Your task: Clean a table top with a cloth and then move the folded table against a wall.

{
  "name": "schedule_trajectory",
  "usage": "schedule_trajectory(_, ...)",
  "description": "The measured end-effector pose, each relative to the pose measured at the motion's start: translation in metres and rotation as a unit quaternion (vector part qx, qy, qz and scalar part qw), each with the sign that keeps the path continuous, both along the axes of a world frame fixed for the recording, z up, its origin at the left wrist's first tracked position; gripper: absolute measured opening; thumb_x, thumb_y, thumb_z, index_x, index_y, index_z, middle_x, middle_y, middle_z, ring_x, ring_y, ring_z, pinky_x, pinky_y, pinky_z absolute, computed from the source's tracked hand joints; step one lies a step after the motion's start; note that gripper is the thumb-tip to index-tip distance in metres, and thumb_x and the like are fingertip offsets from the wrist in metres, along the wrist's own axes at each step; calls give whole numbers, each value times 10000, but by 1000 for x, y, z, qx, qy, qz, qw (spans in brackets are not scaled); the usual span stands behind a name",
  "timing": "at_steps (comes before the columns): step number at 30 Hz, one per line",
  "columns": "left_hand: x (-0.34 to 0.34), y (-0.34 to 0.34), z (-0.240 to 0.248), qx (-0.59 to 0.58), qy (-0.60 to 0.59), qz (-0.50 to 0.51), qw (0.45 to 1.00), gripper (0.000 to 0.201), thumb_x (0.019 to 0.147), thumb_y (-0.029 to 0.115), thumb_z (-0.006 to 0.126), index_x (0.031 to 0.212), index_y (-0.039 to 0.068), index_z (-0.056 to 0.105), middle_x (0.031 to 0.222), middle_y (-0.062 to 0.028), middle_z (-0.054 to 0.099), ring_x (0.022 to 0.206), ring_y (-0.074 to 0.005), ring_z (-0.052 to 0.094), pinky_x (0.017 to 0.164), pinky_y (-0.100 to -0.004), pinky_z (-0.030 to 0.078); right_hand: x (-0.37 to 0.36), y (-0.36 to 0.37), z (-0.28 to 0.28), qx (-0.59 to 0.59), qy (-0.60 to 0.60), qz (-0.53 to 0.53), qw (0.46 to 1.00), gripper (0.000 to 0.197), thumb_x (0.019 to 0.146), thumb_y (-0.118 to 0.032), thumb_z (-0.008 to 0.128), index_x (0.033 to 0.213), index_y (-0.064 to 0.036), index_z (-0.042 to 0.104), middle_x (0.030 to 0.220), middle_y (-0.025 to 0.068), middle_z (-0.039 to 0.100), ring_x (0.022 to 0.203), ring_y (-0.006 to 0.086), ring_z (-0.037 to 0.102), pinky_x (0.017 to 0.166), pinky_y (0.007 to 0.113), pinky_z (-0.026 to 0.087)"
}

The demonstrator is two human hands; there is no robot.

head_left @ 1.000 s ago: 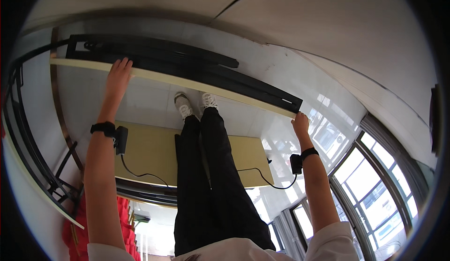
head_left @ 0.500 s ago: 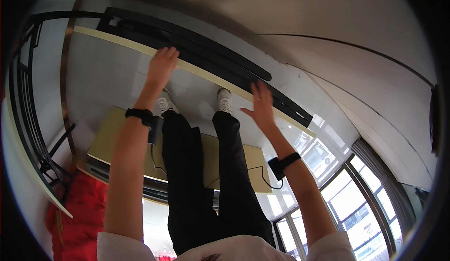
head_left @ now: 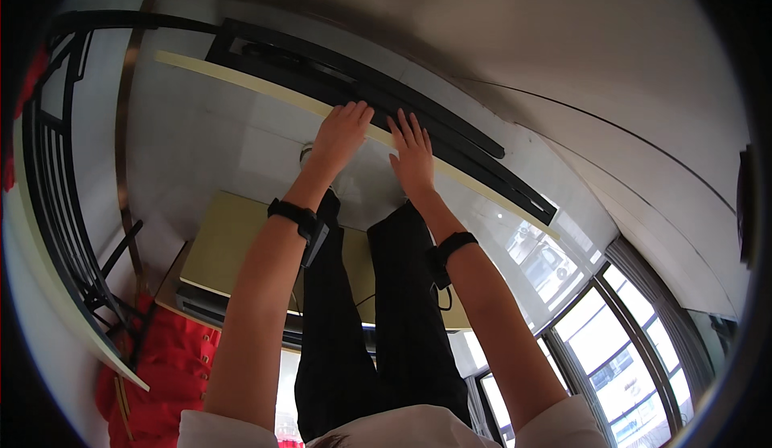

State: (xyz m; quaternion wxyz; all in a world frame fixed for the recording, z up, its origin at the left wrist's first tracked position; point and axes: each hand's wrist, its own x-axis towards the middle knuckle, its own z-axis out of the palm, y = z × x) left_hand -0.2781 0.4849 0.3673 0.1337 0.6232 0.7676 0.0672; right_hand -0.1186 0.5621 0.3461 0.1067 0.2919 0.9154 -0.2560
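Note:
A long pale-yellow board (head_left: 249, 83) with a black metal frame (head_left: 474, 155) along its far side stands on edge before me; it looks like a folding table turned on its side. My left hand (head_left: 344, 133) has its fingers curled over the top edge, near the middle. Just to its right, my right hand (head_left: 413, 158) rests against the same edge with fingers stretched out and slightly spread. Each wrist wears a black strap with a small device. Both shoes are mostly hidden behind my arms and hands.
Another black metal frame (head_left: 68, 182) with a pale edge stands at the left. Behind my legs is a pale-yellow flat top (head_left: 221, 243), with red cloth (head_left: 173, 359) beside it. Glossy tiles (head_left: 531, 259) and windows (head_left: 615, 359) lie to the right.
My left hand has moved right along the board's edge and my right hand has moved left, bringing them close together. The board appears slightly farther right in view.

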Motion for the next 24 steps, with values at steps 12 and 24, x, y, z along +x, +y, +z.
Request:
schedule_trajectory(12, -141, -16, -5, -234, 92, -15, 968, 688, 619, 244, 778, 1222, 107, 477, 1180, -97, 524, 1157, -269, 447, 1019, -426, 323, -1, 4, 8, -40, -1, -19, 999, 741, 715, -96, 661, 1370, -230, 340, 1471, 6, 248, 1356, 235, 227, 1088, 491, 223)
schedule_trajectory(24, -139, -29, -3, -221, 63, -28, 973, 599, 683, 18, 628, 1257, 127, 500, 1128, -136, 527, 1114, -282, 458, 979, -403, 347, 64, 23, 7, -61, 107, -92, 988, 805, 664, -258, 764, 1341, -118, 352, 1406, 143, 302, 1282, 343, 300, 1048, 459, 285)
